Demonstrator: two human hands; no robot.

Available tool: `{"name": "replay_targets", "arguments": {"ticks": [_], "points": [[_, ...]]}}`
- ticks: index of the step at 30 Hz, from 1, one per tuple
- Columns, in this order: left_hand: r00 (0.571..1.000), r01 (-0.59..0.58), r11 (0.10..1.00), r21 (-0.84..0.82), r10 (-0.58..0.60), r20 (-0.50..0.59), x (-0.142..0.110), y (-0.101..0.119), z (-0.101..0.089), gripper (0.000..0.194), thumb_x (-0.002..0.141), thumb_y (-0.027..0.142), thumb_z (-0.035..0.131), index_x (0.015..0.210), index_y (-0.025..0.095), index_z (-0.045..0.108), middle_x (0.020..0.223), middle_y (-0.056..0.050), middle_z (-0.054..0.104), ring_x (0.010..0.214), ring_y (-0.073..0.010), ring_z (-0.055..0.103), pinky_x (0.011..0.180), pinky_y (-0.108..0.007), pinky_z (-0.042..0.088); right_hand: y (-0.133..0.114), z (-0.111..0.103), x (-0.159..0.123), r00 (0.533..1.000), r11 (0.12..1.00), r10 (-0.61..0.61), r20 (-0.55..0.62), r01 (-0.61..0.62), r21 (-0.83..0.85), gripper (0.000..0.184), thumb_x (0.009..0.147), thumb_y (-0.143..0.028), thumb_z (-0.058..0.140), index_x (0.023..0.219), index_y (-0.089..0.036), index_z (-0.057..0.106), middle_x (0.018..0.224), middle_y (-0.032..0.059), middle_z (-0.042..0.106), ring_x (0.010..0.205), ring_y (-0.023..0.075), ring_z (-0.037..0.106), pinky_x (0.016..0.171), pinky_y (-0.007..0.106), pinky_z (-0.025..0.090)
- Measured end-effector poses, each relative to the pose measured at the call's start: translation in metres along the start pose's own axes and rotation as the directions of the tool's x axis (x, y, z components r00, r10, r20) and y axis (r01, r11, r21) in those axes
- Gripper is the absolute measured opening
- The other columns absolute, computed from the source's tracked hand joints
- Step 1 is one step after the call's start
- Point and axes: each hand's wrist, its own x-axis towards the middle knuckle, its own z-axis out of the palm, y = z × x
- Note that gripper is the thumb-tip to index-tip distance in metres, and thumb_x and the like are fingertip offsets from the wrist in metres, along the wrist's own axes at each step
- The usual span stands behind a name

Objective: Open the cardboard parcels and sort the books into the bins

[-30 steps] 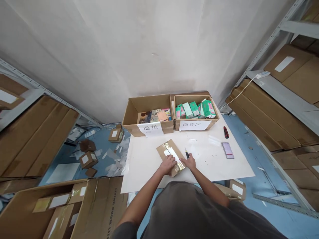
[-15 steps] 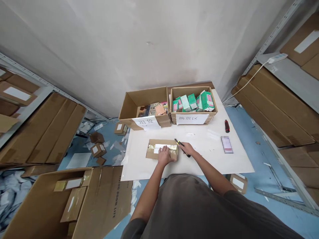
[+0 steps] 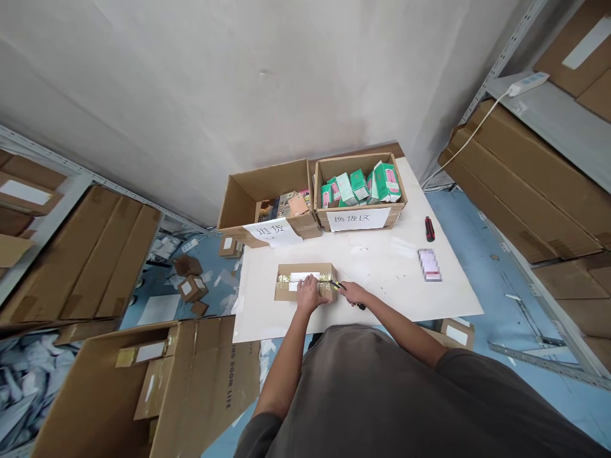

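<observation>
A small cardboard box (image 3: 285, 292) sealed with shiny tape, a white label on top, lies on the white table. My left hand (image 3: 309, 294) holds it down, fingers over the label and thumb spread toward the near right corner. In my right hand (image 3: 353, 292) is a black and yellow utility knife (image 3: 337, 284). Its front end meets the taped seam at the box's right end; how deep the blade sits cannot be made out.
Two open cartons stand at the table's back, one with mixed packs (image 3: 286, 205), one with green and white boxes (image 3: 359, 184). A red and black cutter (image 3: 429, 229) and a blurred phone-like item (image 3: 430, 265) lie right. A large open carton (image 3: 210, 369) stands left; shelves flank both sides.
My right hand has brought the knife down and left, from above the box's right end onto its taped seam. My left hand stays on the box. The whole view has shifted slightly.
</observation>
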Motion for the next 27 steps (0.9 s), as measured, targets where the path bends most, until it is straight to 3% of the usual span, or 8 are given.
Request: {"name": "replay_targets", "arguments": {"ticks": [7,11,18,22,24,27], "points": [[0.999,-0.03,1.0,0.01,0.03,-0.024,-0.002,-0.003,0.004,0.085,0.056,0.052,0.092,0.125,0.022,0.053,0.155,-0.02,0.048,0.149,-0.0351,0.038,0.123,-0.052,0.022,0.005,0.018,-0.006,1.0,0.998,0.017,-0.023,-0.016,0.053,0.028,0.104,-0.049,0.05,0.105,-0.022,0.058,0.054,-0.0063,0.058,0.041,0.0119,0.057,0.054,0.021,0.045],[1.0,-0.006,1.0,0.016,0.006,0.017,0.0,0.002,0.001,0.092,0.054,0.051,0.093,0.129,0.02,0.05,0.151,-0.022,0.051,0.148,-0.0366,0.04,0.122,-0.051,0.022,0.008,0.03,-0.008,0.998,0.998,0.001,-0.067,0.003,0.07,0.029,0.106,-0.049,0.046,0.107,-0.021,0.056,0.053,-0.0076,0.056,0.041,0.0115,0.057,0.052,0.02,0.044],[1.0,-0.018,1.0,0.004,0.018,0.014,0.007,0.002,-0.017,0.074,0.058,0.052,0.091,0.116,0.023,0.055,0.121,-0.011,0.069,0.133,-0.0344,0.055,0.117,-0.049,0.03,0.018,0.055,-0.011,0.995,0.992,-0.028,-0.092,0.038,0.117,0.026,0.106,-0.045,0.045,0.104,-0.022,0.056,0.052,-0.0078,0.055,0.041,0.0123,0.057,0.05,0.02,0.043],[0.998,0.023,0.998,-0.066,-0.019,0.058,0.012,-0.014,-0.026,0.068,0.078,0.057,0.078,0.134,0.029,0.051,0.122,-0.008,0.072,0.119,-0.0303,0.064,0.104,-0.041,0.044,0.026,0.046,-0.017,0.988,0.997,0.004,-0.155,0.008,0.074,0.026,0.104,-0.047,0.048,0.102,-0.023,0.057,0.054,-0.0072,0.055,0.04,0.0118,0.055,0.05,0.021,0.041],[0.999,0.042,0.998,-0.047,-0.042,0.014,0.018,-0.023,-0.028,0.071,0.085,0.059,0.071,0.146,0.032,0.044,0.14,-0.01,0.064,0.133,-0.0317,0.056,0.106,-0.042,0.044,0.029,0.038,-0.021,0.98,0.998,0.02,-0.2,-0.008,0.059,0.028,0.105,-0.048,0.046,0.104,-0.023,0.058,0.056,-0.0063,0.058,0.042,0.0121,0.056,0.053,0.021,0.041],[1.0,-0.008,0.999,0.034,0.008,-0.004,0.032,-0.035,-0.026,0.097,0.078,0.064,0.075,0.158,0.03,0.032,0.167,-0.013,0.033,0.157,-0.0389,0.019,0.12,-0.051,0.032,0.028,0.027,-0.025,0.968,1.0,0.013,-0.252,-0.012,0.008,0.034,0.106,-0.052,0.041,0.106,-0.024,0.059,0.063,-0.0035,0.063,0.049,0.0139,0.059,0.057,0.023,0.04]]}}
